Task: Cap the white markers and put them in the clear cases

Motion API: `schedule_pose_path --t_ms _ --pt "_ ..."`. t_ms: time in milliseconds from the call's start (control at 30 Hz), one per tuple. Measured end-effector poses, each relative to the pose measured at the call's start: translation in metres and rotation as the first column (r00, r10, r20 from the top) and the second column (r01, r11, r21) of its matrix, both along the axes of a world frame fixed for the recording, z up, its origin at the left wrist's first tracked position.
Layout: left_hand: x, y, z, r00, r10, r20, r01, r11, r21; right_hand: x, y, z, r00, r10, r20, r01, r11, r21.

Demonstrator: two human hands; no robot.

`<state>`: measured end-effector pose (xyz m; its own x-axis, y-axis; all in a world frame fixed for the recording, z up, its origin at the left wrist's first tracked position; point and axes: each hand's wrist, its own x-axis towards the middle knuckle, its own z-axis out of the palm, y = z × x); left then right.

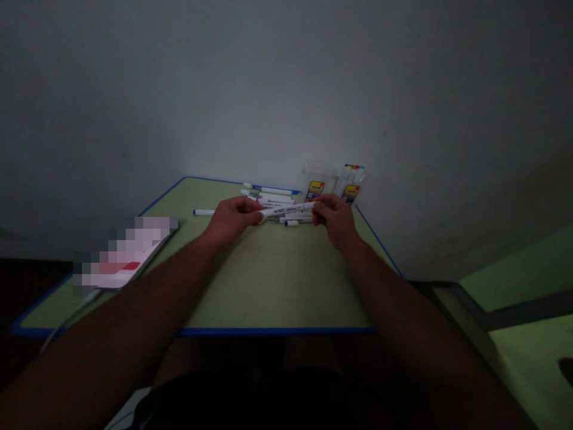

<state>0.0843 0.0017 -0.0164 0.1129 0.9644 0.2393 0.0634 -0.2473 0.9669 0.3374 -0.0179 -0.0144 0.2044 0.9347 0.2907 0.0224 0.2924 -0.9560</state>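
A: How did we set each hand?
B: We pinched one end of a white marker (289, 209) in the left hand (230, 222) and its other end in the right hand (338, 218), level above the table (277, 280).
A: Which markers lay loose?
B: We had a pile of markers (275, 192) behind the hands and one blue-ended marker (203, 212) just beside the left hand.
A: Which were cased?
B: Coloured ends showed atop the right clear case (353, 179); we could not confirm contents in the left clear case (316, 172). We judged handling partway.
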Motion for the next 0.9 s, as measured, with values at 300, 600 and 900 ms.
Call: schedule_pose_path --t_ms 300,600,900 --pt "0.0016 -0.0029 0.0028 1.0 0.02 -0.018 -0.02 1.0 0.002 -0.0028 -0.0009 0.0014 1.0 0.003 0.014 -0.003 1.0 0.007" --pt "0.0023 -0.005 0.0055 1.0 0.008 -0.007 -0.008 0.999 -0.032 -0.0027 -0.0007 0.0013 1.0 0.018 0.009 -0.018 1.0 -0.005" --pt "0.0024 -0.002 0.0027 1.0 0.0 0.026 0.001 0.999 -0.051 -0.0028 0.0002 -0.0032 0.994 0.087 0.068 -0.091 0.994 0.054"
